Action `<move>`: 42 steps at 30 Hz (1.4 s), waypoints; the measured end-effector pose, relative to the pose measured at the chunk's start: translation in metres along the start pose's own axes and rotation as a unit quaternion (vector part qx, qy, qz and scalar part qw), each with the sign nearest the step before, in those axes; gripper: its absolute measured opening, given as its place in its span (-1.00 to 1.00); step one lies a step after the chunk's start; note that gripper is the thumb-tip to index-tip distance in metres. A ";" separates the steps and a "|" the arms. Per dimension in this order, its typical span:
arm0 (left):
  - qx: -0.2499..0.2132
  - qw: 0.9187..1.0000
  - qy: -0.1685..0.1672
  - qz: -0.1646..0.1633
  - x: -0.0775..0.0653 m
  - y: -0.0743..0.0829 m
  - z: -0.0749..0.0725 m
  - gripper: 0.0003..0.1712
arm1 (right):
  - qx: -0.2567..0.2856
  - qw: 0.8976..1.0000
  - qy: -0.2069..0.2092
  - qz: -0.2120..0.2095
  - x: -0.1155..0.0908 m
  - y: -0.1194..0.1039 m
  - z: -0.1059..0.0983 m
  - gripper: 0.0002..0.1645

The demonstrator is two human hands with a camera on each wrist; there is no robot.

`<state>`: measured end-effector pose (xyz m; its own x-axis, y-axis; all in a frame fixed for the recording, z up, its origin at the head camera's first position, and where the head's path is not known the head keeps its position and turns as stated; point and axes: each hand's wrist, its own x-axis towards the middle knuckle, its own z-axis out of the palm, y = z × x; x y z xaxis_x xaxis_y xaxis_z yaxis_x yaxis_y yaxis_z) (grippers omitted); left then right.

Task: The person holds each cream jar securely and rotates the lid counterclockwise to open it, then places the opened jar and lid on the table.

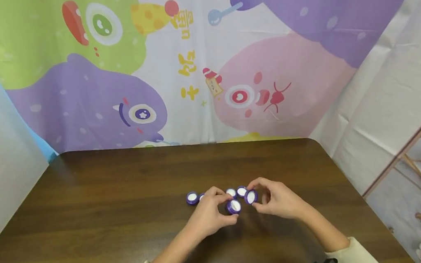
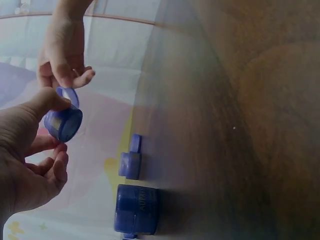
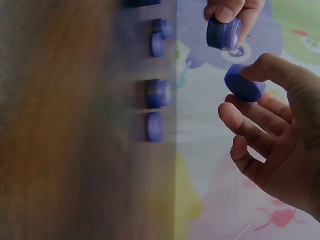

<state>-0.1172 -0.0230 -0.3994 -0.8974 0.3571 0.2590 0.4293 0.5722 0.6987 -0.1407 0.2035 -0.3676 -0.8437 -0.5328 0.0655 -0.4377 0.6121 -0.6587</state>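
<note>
My left hand (image 1: 210, 214) pinches a small blue-purple cream jar (image 1: 234, 206) between thumb and fingers, raised above the table. White shows at the jar's top in the head view. In my right hand (image 1: 278, 198), thumb and fingertips grip a round lid (image 1: 250, 197) of the same colour, its white inner side turned toward the head camera. The right wrist view shows the lid (image 3: 244, 84) apart from the jar (image 3: 224, 34). Its solid blue outer face is toward that camera.
Behind the hands, a jar (image 3: 158, 94) and a lid (image 3: 155, 126) lie side by side on the brown table (image 1: 93, 240). Another lid (image 3: 157, 45) and jar stand further left. A printed curtain (image 1: 194, 120) hangs at the table's far edge.
</note>
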 end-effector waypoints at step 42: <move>0.138 0.983 -0.105 -0.061 0.029 -0.020 0.038 -0.67 | -0.075 0.996 -0.026 0.036 0.014 0.056 0.040 -0.57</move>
<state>-0.1477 0.0034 -0.4311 -0.9157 0.4014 0.0215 0.3574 0.7884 0.5007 -0.1644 0.2074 -0.4335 -0.8589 -0.5117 -0.0198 -0.4215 0.7284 -0.5402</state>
